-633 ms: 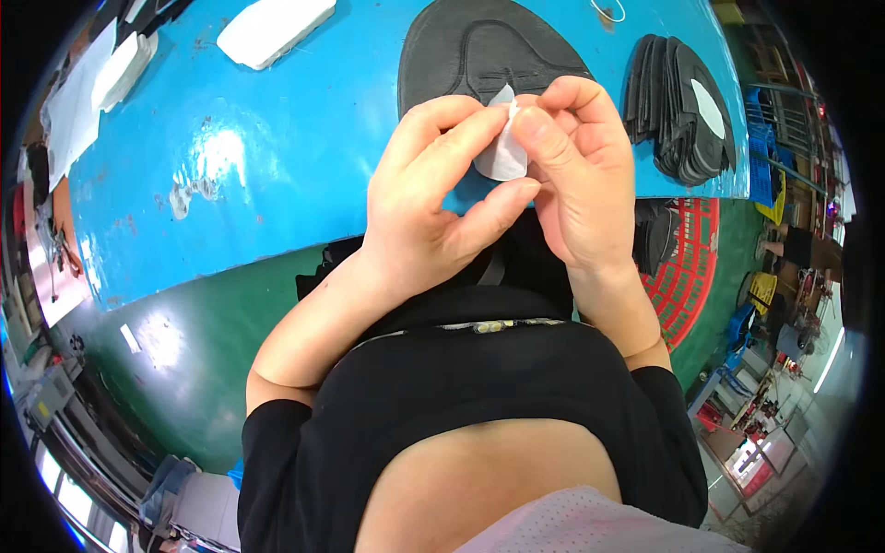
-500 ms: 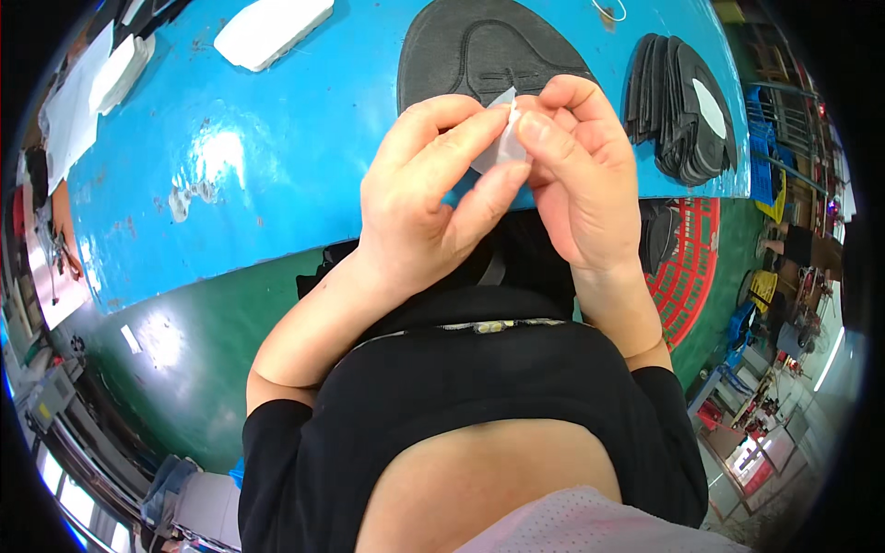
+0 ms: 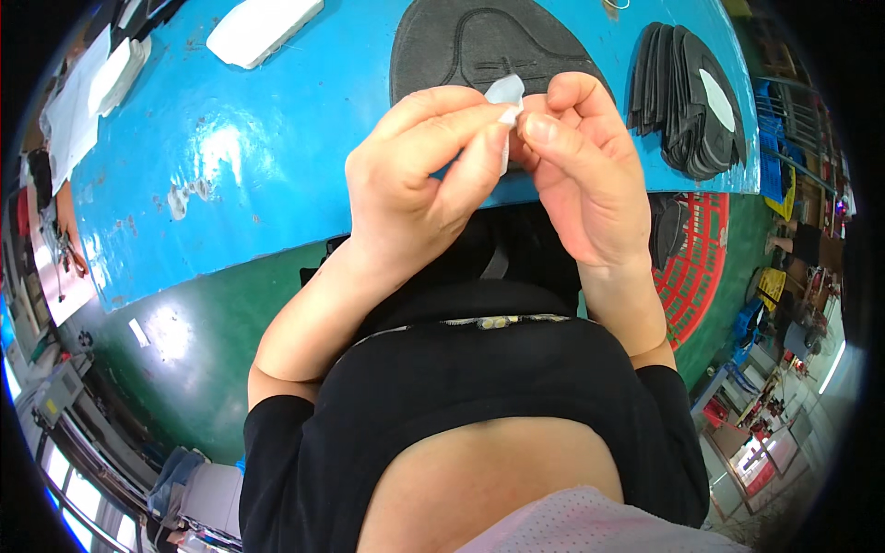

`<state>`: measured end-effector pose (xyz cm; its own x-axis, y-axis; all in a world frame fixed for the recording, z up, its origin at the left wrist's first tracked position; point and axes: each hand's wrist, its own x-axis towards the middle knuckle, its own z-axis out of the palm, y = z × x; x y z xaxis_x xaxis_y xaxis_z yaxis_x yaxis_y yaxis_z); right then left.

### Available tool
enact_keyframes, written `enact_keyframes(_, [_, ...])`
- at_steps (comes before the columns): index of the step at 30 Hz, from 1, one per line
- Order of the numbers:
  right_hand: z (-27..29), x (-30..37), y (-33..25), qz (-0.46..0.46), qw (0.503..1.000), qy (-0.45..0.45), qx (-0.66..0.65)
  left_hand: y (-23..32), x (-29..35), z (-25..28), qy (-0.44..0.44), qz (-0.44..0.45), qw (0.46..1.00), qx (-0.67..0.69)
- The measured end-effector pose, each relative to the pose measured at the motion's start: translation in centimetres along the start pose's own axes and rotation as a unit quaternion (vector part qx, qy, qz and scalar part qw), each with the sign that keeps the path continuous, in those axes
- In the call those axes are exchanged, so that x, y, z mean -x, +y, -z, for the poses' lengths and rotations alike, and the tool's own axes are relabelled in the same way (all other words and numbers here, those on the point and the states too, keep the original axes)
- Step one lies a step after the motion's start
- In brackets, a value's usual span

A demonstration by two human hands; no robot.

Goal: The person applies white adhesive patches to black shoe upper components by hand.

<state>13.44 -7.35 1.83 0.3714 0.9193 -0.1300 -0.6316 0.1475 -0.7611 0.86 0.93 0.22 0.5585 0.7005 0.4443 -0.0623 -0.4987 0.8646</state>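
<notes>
My left hand and my right hand meet above the near edge of the blue table. Between their fingertips they pinch a small white sticker piece, mostly hidden by the fingers. Just beyond the hands a dark grey shoe-upper piece lies flat on the table. To the right, a fanned stack of similar dark pieces rests near the table's end, with a white patch on the top one.
A white foam block and another white block lie at the table's far left. A red plastic basket holding dark pieces stands on the green floor to my right. Workshop clutter lines the edges.
Both hands have risen slightly toward the dark piece, and the fingers have closed over the white sticker so that less of it shows.
</notes>
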Motion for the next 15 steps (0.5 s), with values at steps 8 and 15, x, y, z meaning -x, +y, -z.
enact_keyframes(8, [-0.7,1.0,-0.8,0.031,0.998,0.038,0.042,0.3,-0.2,-1.0,0.008,-0.023,0.999,-0.025])
enact_keyframes(15, [0.1,1.2,-0.6,0.063,0.988,0.058,0.131,0.8,-0.2,-1.6,0.018,-0.046,0.996,-0.072])
